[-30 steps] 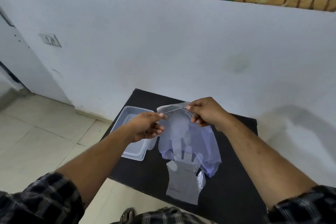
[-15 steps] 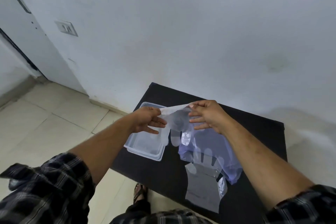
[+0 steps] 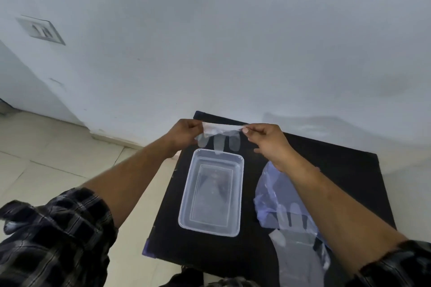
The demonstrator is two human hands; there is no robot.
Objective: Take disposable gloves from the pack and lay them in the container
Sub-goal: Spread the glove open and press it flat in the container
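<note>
Above the far end of the container, the left hand and right hand each pinched one cuff corner of a clear glove, its fingers dangling just over the rim. The step looked like the carry from the pack, lying to the right on the black table. Next it likely needed lowering flat inside, then both pinches freed.

No readable text, label, brand, number or sign anywhere. Nothing printed on the clear rectangular plastic container, on the thin transparent disposable glove or on the pale bluish plastic glove pack. Only blurred dark marks (too soft to tell as letters) on the grey wall switch plate.
</note>
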